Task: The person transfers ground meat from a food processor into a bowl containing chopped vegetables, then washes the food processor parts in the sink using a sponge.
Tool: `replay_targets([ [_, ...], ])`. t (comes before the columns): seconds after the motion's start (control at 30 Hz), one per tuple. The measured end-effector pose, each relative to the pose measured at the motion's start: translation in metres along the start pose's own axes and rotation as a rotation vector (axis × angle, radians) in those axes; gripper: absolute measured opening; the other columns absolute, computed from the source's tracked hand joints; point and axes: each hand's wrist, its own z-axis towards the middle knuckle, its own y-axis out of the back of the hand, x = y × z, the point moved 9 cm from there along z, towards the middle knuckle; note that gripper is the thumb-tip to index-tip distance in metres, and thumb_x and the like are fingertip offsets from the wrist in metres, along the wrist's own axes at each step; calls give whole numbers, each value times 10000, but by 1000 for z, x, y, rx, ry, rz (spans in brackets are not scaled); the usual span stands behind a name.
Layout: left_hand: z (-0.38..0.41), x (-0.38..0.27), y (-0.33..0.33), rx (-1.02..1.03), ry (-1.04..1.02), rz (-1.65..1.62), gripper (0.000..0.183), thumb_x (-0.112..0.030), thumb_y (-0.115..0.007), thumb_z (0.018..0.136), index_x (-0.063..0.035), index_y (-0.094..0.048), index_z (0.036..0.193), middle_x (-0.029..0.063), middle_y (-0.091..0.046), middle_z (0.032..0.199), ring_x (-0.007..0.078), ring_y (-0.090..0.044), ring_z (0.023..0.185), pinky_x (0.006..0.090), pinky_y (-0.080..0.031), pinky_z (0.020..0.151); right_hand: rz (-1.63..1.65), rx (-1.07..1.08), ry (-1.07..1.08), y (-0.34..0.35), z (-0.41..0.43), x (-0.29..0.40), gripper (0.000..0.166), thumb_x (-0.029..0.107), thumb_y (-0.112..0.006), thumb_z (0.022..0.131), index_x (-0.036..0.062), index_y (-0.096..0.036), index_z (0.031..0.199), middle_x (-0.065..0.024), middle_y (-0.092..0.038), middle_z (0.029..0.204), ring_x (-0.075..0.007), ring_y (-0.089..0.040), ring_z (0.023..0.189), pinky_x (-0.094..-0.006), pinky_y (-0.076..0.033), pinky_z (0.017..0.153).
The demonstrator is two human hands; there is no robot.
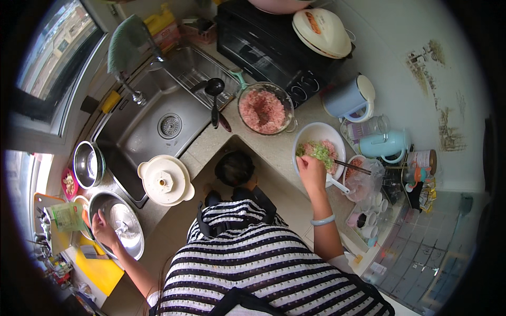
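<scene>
My right hand (311, 173) is over a white bowl (299, 136) of minced meat topped with chopped green vegetable (320, 153); its fingertips are close together at the greens, and whether they pinch anything is unclear. Dark chopsticks (355, 168) and a white-handled utensil (338, 185) lean on that bowl's rim. On the left, my left hand (103, 229) is at the rim of a large steel basin (139, 237), beside something orange; its grip cannot be made out. A glass bowl of minced meat (261, 110) stands near the counter corner.
A child's head (235, 168) is just below the counter corner, in front of me. The steel sink (150, 126) has a cream lid (164, 181) at its near edge. A black ladle (214, 87), blue kettle (348, 98), glass jar (369, 127) and yellow cutting board (99, 272) are around.
</scene>
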Motion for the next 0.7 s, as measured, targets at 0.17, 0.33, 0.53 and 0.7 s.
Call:
replay_targets([
  [0.17, -12, -192, -59, 176, -103, -626, 193, -146, -591, 877, 20, -655, 953, 28, -608, 652, 45, -497, 574, 208, -412, 513, -329, -110, -137, 42, -26, -110, 175, 188, -696, 700, 64, -649, 815, -116, -621, 917, -296, -562, 902, -407, -450, 785],
  [0.33, -60, -374, -179, 611, -313, -633, 241, -216, -572, 889, 9, -656, 897, 49, -573, 635, 69, -477, 532, 237, -388, 493, -615, 96, -326, 17, -46, -234, 399, 175, -745, 651, 32, -578, 984, -142, -575, 1015, -318, -575, 923, -421, -466, 783],
  [0.53, -89, -518, -261, 512, -758, -508, 324, -265, -514, 896, 16, -605, 1030, 241, -605, 900, 375, -588, 817, 415, -449, 724, -401, 129, -81, 5, -40, -231, 263, 194, -656, 758, 39, -569, 952, -159, -576, 920, -330, -610, 790, -434, -492, 648],
  [0.7, -82, -539, -326, 544, -807, -422, 381, -306, -439, 923, 13, -567, 1089, 263, -589, 971, 412, -564, 922, 447, -435, 801, -410, 141, -26, 36, -34, -214, 201, 235, -599, 808, 54, -610, 895, -170, -588, 788, -347, -604, 715, -442, -475, 621],
])
